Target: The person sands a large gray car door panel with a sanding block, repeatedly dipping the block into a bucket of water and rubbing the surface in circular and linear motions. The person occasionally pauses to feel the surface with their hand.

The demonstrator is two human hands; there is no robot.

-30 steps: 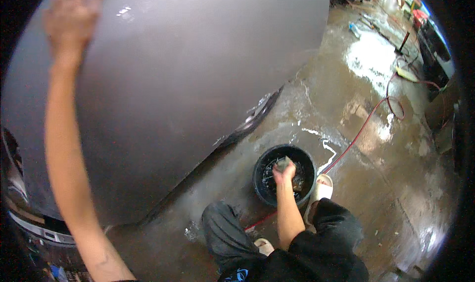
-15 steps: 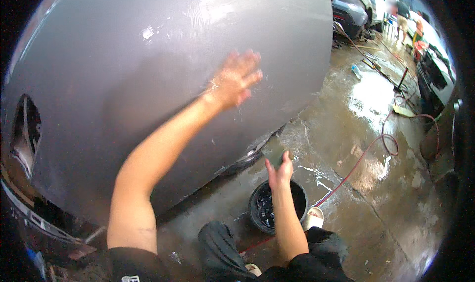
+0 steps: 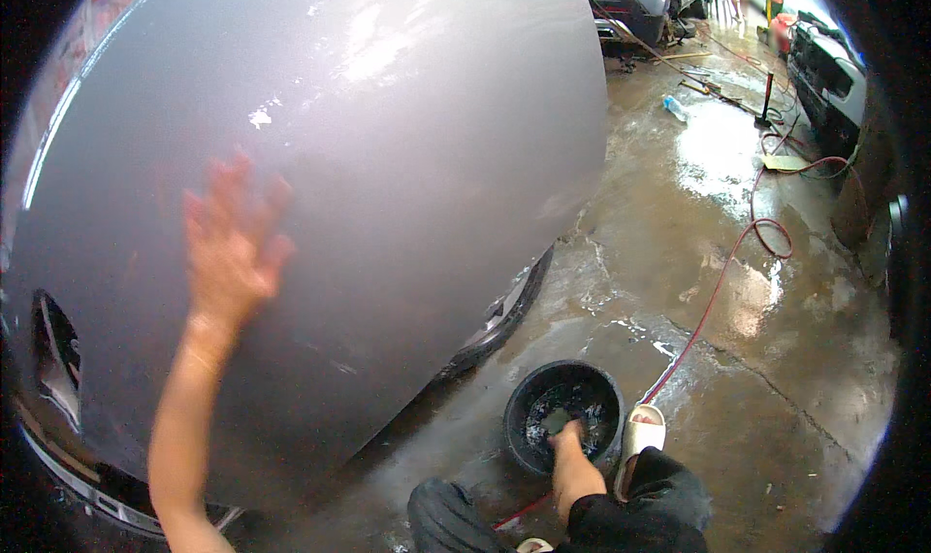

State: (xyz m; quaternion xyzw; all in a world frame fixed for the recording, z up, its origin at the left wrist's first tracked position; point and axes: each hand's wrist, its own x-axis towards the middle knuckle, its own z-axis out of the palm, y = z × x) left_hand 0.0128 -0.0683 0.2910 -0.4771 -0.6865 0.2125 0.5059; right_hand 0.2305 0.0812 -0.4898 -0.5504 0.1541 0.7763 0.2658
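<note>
My left hand [image 3: 233, 247], fingers spread and smeared by motion, is over the wet grey car panel [image 3: 436, 194]. I cannot tell whether its palm touches the surface. My right hand [image 3: 568, 435] reaches down inside a black bucket [image 3: 610, 390] on the floor. Its fingers hold a thin grey-green sheet [image 3: 556, 420], partly hidden, just at the dark, foamy water. White patches of suds or glare [image 3: 260, 116] lie on the panel beyond my left hand.
A red hose [image 3: 713, 296] runs in loops over the wet floor, right of the bucket. A pale slipper [image 3: 642, 427] stands beside the bucket. Farther off are a plastic bottle [image 3: 675, 108], a grey car [image 3: 630, 10] and a dark bumper [image 3: 824, 87]. Part of a person shows far back.
My left hand has swept left across the panel. My right hand has lowered the grey-green sheet from above the bucket's far rim into the bucket. The view has shifted slightly.
</note>
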